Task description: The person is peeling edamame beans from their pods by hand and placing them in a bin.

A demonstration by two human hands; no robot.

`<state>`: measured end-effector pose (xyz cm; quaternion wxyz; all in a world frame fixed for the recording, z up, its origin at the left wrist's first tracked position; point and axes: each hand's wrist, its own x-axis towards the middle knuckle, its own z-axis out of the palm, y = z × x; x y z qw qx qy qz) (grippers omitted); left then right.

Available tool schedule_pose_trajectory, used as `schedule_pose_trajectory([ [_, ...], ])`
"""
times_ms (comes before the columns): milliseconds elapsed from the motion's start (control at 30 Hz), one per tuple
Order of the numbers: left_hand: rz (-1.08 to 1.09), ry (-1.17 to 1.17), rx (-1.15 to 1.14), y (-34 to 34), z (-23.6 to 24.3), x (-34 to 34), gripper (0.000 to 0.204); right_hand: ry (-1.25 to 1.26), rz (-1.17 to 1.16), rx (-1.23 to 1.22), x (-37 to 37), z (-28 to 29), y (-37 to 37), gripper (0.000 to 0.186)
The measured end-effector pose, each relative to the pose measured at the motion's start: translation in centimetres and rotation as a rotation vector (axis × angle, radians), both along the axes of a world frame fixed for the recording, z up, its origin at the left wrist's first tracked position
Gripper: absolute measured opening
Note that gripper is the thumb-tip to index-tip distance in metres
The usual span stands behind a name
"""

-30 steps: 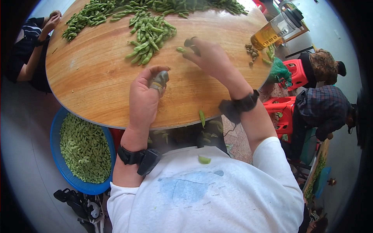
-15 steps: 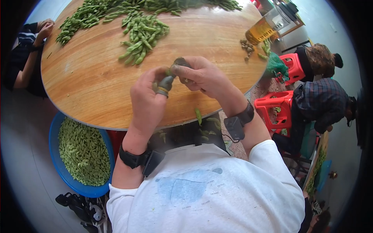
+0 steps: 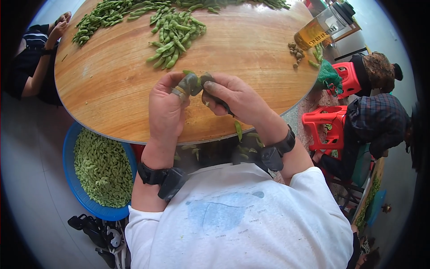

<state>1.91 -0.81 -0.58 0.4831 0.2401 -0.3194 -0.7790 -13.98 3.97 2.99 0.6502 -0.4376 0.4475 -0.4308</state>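
Observation:
My left hand (image 3: 172, 96) and my right hand (image 3: 226, 96) meet above the near part of the round wooden table (image 3: 107, 67), both closed on a small green pod (image 3: 189, 73). Grey coverings with tan bands sit on my left thumb, and dark grey coverings on my right-hand fingers partly hide the pod. Just beyond my hands lies a loose pile of green pods (image 3: 172, 40); a longer heap (image 3: 98, 22) runs along the far side. A single pod (image 3: 238, 130) lies by the near edge, below my right hand.
A blue basin (image 3: 98, 172) of shelled beans stands low at left. A bottle of amber liquid (image 3: 313, 36), brown pieces (image 3: 295, 54) and a green mesh bag (image 3: 330, 78) are at right. Two people sit by red stools (image 3: 322, 130) at right; another person (image 3: 36, 80) is at left.
My right hand has come left and down from beside the pile to join my left hand on a pod. The pod that lay on my shirt is no longer visible there.

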Motion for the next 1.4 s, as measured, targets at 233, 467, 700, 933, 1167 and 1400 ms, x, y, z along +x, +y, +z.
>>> schedule_pose_trajectory([
  [233,-0.209,0.217,0.049,-0.2,0.5,0.4,0.017,-0.524,0.028,0.285,-0.1,0.3,0.4,0.017],
  [467,-0.193,0.107,0.094,0.0,1.1,0.1,0.014,-0.191,-0.069,0.141,0.7,-0.5,0.3,0.016],
  [700,0.004,-0.274,-0.121,0.4,1.4,-0.5,0.014,-0.092,-0.186,0.12,0.6,-0.2,0.1,0.015],
  [933,0.112,-0.443,-0.227,0.4,1.0,-0.4,0.017,0.331,-0.167,-0.151,1.0,-1.1,-0.7,0.014],
  [1167,0.147,-0.091,0.012,-0.6,1.5,0.5,0.035,0.918,0.304,-0.455,-5.1,2.0,-6.8,0.027],
  [1400,-0.026,-0.111,0.033,0.1,1.7,0.1,0.021,1.391,-0.286,-0.407,-5.2,-1.6,-13.6,0.032],
])
